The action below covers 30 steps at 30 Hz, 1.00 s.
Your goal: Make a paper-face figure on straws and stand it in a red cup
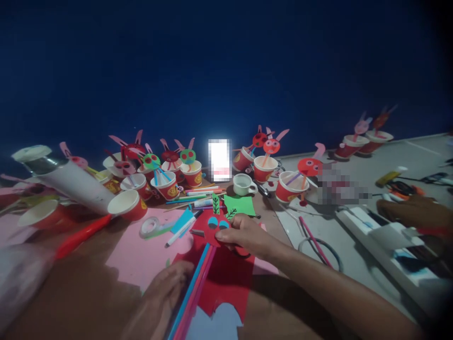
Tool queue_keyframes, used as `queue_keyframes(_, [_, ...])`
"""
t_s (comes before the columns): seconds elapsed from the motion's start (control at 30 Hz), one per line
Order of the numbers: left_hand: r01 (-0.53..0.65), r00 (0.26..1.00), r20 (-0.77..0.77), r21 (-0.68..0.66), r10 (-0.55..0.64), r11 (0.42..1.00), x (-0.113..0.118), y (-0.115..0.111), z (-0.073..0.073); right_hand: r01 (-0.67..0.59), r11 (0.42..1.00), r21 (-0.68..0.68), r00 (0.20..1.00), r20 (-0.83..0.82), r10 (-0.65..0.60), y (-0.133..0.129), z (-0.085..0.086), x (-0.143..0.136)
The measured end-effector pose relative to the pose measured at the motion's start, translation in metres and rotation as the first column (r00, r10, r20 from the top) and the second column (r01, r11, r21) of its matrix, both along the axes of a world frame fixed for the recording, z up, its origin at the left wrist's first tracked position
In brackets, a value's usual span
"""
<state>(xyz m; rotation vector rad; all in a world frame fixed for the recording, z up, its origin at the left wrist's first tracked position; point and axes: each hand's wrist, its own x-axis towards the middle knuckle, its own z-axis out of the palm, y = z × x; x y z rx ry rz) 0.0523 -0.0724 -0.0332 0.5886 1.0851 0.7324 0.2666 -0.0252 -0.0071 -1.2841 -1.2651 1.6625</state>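
Note:
A red paper face (209, 232) with blue eyes and two green, dark-veined ears (216, 206) is at the middle of the view. My right hand (244, 233) pinches its right edge between thumb and fingers. Blue and pink sticks (198, 288) run down from beneath the face toward the bottom edge. My left hand (175, 278) is just left of the sticks, its fingers curled and blurred; whether it touches them is unclear. Below the sticks lie a red sheet (226, 278) and a pale blue sheet (219, 326).
Red-and-white paper cups (129, 205) with paper animal faces line the back. A white mug (243, 185), green paper (242, 205), a tape roll (149, 227) and pens (182, 230) lie nearer. A white power strip (385, 250) is at right.

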Motion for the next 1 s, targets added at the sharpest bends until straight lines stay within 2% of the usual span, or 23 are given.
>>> queue_keyframes(0.13, [0.088,0.989,-0.131,0.116,-0.072,0.989,0.014,0.002,0.012,-0.036,0.999,-0.012,0.999,0.028,0.037,-0.001,-0.003,0.001])
queue_keyframes(0.23, [0.145,0.963,-0.245,0.131,-0.109,0.981,0.023,0.002,0.007,-0.042,0.999,0.0,0.999,0.005,0.042,-0.001,-0.009,0.002])
queue_keyframes(0.3, [0.124,0.954,-0.288,0.123,-0.084,0.985,0.025,0.004,0.001,-0.037,0.999,0.027,0.998,-0.045,0.039,0.0,-0.015,0.002])
queue_keyframes(0.4, [0.05,0.962,-0.272,0.138,-0.011,0.989,0.025,0.011,-0.004,-0.032,0.996,0.084,0.987,-0.153,0.045,0.001,-0.024,-0.001])
queue_keyframes(0.53, [-0.021,0.973,-0.225,0.155,0.056,0.988,0.028,0.022,-0.001,-0.053,0.991,0.122,0.968,-0.236,0.08,0.0,-0.034,-0.006])
queue_keyframes(0.87, [-0.093,0.983,-0.145,0.158,0.116,0.983,0.035,0.022,-0.003,-0.128,0.987,0.094,0.96,-0.237,0.147,-0.008,-0.047,-0.017])
queue_keyframes(1.0, [-0.08,0.988,-0.115,0.152,0.098,0.985,0.031,0.021,-0.009,-0.08,0.993,0.082,0.971,-0.217,0.097,-0.008,-0.048,-0.019])
